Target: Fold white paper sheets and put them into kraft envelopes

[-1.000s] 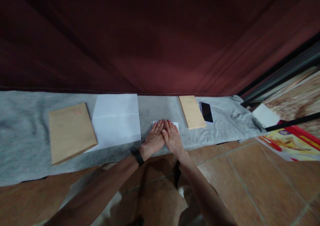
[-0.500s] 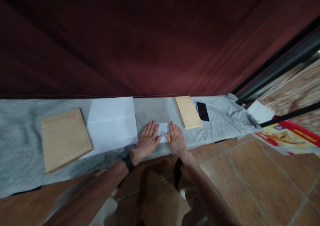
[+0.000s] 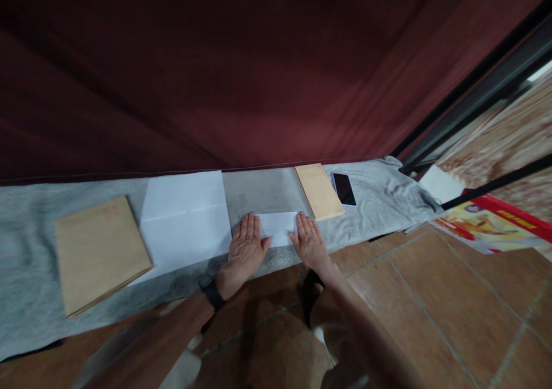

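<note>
A folded sheet of white paper (image 3: 278,228) lies flat on the grey cloth (image 3: 263,189) between my hands. My left hand (image 3: 247,245) rests flat over the paper's left end, fingers stretched out. Flat on its right end lies my right hand (image 3: 310,241), with the fingers extended too. Left of my left hand is a larger white sheet (image 3: 185,222) with a crease across it. Just beyond my right hand sits a stack of tan envelopes (image 3: 319,192).
A large brown envelope (image 3: 101,251) overlaps the big sheet's left edge. At right, a phone (image 3: 344,189) lies beside the tan stack. A dark red curtain (image 3: 259,90) hangs behind the cloth. A colourful printed box (image 3: 491,222) is on the tiled floor (image 3: 414,285).
My left hand has slid left along the folded paper, so more of it shows between my hands. My right hand stays on the right end. The view has shifted slightly.
</note>
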Motion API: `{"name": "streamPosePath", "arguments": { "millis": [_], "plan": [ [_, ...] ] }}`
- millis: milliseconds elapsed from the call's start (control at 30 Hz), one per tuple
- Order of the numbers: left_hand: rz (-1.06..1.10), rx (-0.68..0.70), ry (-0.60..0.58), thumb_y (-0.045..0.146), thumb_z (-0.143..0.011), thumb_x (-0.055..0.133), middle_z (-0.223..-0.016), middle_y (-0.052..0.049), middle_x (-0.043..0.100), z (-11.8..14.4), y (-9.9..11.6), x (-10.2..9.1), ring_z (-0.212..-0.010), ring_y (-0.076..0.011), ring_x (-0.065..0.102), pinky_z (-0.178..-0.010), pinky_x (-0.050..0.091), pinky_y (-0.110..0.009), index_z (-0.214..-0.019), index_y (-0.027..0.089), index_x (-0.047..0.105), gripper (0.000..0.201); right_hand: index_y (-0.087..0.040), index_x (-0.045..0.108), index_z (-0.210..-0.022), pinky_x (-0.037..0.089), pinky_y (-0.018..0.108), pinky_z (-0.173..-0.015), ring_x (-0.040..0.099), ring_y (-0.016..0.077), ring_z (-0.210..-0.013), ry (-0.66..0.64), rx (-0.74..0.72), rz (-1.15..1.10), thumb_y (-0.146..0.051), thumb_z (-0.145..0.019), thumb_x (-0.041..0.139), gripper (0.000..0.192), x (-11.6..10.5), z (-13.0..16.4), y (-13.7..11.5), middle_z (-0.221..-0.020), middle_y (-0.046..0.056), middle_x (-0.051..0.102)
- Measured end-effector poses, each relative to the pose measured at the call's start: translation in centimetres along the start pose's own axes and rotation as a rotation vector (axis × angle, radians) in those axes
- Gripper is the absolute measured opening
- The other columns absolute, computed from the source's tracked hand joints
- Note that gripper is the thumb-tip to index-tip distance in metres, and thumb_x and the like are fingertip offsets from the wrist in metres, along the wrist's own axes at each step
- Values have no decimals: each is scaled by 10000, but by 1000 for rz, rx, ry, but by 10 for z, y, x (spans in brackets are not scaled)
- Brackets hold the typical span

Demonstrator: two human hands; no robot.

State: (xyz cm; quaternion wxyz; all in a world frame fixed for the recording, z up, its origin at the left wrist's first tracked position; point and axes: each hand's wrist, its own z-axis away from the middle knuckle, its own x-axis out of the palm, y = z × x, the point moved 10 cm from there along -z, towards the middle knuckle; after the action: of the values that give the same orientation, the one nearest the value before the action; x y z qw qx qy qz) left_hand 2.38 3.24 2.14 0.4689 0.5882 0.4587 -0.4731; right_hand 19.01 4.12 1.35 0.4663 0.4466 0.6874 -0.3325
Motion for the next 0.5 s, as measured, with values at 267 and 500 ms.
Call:
{"name": "streamPosePath", "arguments": {
  "millis": [267,500],
  "plan": [
    [61,-14,-35,296,-972,362,-1546,-232,420,-11,-7,-5,-1396,-363,446,-1102,408,-514,-1457,34,450,558,-61,348,-1535,328,489,-1177,376,307,-1454,-22,50,-59,-404,-1056,364,589,1,2,6,-1551,204,409],
    [106,17,-13,214,-956,389,-1419,-169,567,-28,-11,-14,-1272,-316,518,-1062,431,-451,-1415,92,510,490,-82,375,-1523,349,491,-1161,390,303,-1445,-38,60,-88,-383,-1051,379,559,1,0,10,-1541,192,433]
  ]
}}
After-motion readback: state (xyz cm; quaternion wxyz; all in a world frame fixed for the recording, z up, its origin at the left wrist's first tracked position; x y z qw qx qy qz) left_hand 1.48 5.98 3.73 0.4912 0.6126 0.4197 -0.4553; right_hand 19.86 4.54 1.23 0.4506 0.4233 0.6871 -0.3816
